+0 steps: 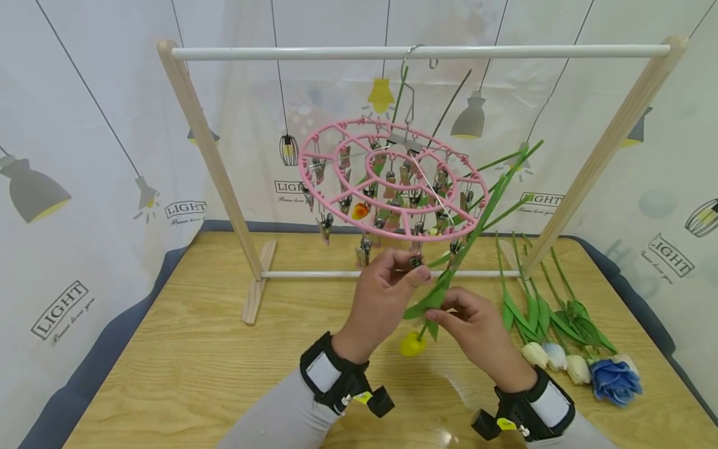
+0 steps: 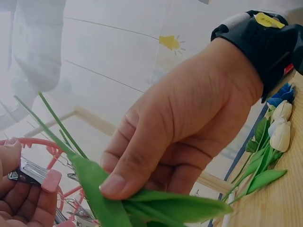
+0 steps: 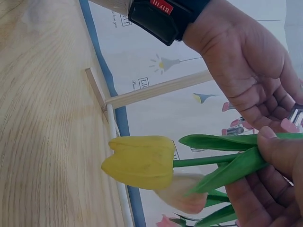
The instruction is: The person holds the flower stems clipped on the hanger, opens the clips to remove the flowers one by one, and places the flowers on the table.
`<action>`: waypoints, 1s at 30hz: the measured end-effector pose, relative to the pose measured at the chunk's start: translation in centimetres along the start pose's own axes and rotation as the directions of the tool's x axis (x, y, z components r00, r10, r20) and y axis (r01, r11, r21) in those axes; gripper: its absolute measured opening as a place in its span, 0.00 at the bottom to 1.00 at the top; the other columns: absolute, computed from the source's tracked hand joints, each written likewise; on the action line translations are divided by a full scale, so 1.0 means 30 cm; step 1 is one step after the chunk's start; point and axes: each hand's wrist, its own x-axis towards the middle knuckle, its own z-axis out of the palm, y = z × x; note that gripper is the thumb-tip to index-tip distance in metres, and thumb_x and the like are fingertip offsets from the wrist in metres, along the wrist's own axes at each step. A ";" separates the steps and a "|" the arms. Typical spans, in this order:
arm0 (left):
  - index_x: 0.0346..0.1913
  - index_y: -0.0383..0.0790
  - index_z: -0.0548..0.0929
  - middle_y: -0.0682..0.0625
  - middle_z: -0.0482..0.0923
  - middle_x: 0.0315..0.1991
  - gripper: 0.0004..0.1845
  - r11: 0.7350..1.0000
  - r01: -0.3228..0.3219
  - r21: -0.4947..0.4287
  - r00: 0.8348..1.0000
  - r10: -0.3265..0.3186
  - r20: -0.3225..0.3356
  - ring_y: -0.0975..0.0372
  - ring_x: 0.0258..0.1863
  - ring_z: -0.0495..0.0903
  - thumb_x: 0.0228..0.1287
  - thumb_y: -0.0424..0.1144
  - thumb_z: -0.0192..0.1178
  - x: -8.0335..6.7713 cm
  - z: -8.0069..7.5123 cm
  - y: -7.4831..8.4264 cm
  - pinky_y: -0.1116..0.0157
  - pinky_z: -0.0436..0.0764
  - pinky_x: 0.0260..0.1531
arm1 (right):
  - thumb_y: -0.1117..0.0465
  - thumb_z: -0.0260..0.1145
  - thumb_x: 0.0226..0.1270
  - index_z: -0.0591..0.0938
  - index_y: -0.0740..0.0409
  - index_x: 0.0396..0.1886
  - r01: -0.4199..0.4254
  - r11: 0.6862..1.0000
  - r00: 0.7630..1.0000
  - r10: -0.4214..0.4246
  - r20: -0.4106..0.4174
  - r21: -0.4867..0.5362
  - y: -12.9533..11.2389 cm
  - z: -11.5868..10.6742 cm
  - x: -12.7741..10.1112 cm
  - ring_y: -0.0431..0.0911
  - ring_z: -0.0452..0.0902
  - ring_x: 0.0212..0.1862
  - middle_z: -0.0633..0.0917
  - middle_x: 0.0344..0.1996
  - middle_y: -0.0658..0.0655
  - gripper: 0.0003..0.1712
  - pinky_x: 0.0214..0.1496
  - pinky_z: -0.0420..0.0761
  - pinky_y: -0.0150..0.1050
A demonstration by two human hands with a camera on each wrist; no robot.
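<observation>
The yellow tulip (image 3: pixel 139 163) hangs blossom-down below the pink round hanger (image 1: pixel 301 163), its long axis tilted: blossom low, stem rising toward the person's right past the hanger's near rim. The right hand (image 1: pixel 477 330) is nearer to it, with thumb and fingers pinching the leaves (image 3: pixel 234 176) and probably the stem among them. The left hand (image 1: pixel 384 293) pinches a pink-tipped metal clip (image 2: pixel 51 180) between thumb and curled fingers. The controlling relation is judged to be clip to stem: the foliage lies just to the right of the clip, with a visible gap in the left wrist view. Whether the clip's mouth is parted cannot be told; alignment likely depends on stem angle.
</observation>
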 end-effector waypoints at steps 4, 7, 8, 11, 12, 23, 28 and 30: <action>0.61 0.37 0.82 0.39 0.83 0.55 0.16 0.999 0.031 -0.008 0.999 -0.031 -0.025 0.48 0.52 0.87 0.75 0.37 0.63 0.007 -0.002 -0.009 0.61 0.86 0.56 | 0.65 0.70 0.72 0.85 0.55 0.42 0.006 1.000 1.000 -0.006 0.004 -0.011 -0.002 -0.017 -0.016 0.40 0.69 0.21 0.86 0.34 0.54 0.03 0.23 0.71 0.37; 0.62 0.41 0.83 0.42 0.85 0.54 0.18 0.999 0.052 -0.007 0.998 -0.052 -0.044 0.55 0.51 0.88 0.73 0.40 0.65 0.010 -0.006 -0.017 0.61 0.86 0.57 | 0.63 0.70 0.72 0.85 0.55 0.41 -0.012 0.999 1.000 0.012 0.001 -0.036 -0.003 -0.033 -0.028 0.41 0.68 0.20 0.86 0.34 0.53 0.02 0.24 0.71 0.38; 0.62 0.42 0.83 0.41 0.86 0.53 0.18 0.999 0.052 -0.004 0.998 -0.053 -0.046 0.57 0.51 0.88 0.73 0.41 0.66 0.011 -0.007 -0.022 0.61 0.86 0.57 | 0.62 0.70 0.72 0.84 0.55 0.41 -0.018 0.999 1.000 0.018 -0.004 -0.048 -0.004 -0.039 -0.032 0.42 0.67 0.19 0.86 0.34 0.52 0.02 0.23 0.71 0.38; 0.62 0.44 0.84 0.42 0.87 0.52 0.19 0.998 0.053 0.018 0.997 -0.051 -0.061 0.60 0.51 0.87 0.72 0.42 0.67 0.014 -0.010 -0.029 0.62 0.85 0.57 | 0.59 0.70 0.73 0.83 0.54 0.39 -0.056 0.994 0.998 0.054 -0.016 -0.090 -0.005 -0.060 -0.042 0.43 0.64 0.18 0.86 0.34 0.52 0.04 0.22 0.70 0.38; 0.62 0.44 0.84 0.42 0.87 0.52 0.19 0.999 0.050 0.021 0.997 -0.048 -0.066 0.61 0.51 0.87 0.72 0.42 0.67 0.015 -0.011 -0.031 0.62 0.86 0.56 | 0.59 0.70 0.73 0.83 0.53 0.39 -0.064 0.993 0.998 0.062 -0.026 -0.102 -0.005 -0.069 -0.045 0.44 0.64 0.18 0.86 0.35 0.51 0.04 0.22 0.70 0.38; 0.59 0.40 0.85 0.41 0.87 0.50 0.16 1.000 0.024 0.014 0.996 -0.023 -0.082 0.63 0.48 0.86 0.72 0.38 0.67 0.018 -0.011 -0.030 0.63 0.87 0.52 | 0.60 0.67 0.76 0.85 0.57 0.44 -0.100 0.976 0.981 0.065 -0.181 -0.194 -0.007 -0.193 -0.060 0.44 0.68 0.24 0.81 0.26 0.47 0.05 0.24 0.69 0.39; 0.58 0.37 0.84 0.39 0.87 0.49 0.16 1.000 0.008 0.002 0.997 -0.008 -0.079 0.64 0.46 0.87 0.72 0.37 0.67 0.016 -0.010 -0.027 0.64 0.87 0.50 | 0.57 0.64 0.79 0.84 0.61 0.45 -0.130 0.969 0.967 0.077 -0.241 -0.210 0.009 -0.252 -0.043 0.40 0.74 0.27 0.82 0.26 0.43 0.10 0.29 0.74 0.31; 0.58 0.38 0.84 0.39 0.87 0.49 0.16 1.000 0.010 0.002 0.997 -0.010 -0.075 0.64 0.46 0.86 0.72 0.38 0.67 0.017 -0.009 -0.029 0.64 0.87 0.50 | 0.57 0.63 0.80 0.83 0.62 0.46 -0.127 0.970 0.966 0.074 -0.248 -0.207 0.021 -0.271 -0.037 0.36 0.79 0.32 0.84 0.30 0.42 0.11 0.34 0.79 0.26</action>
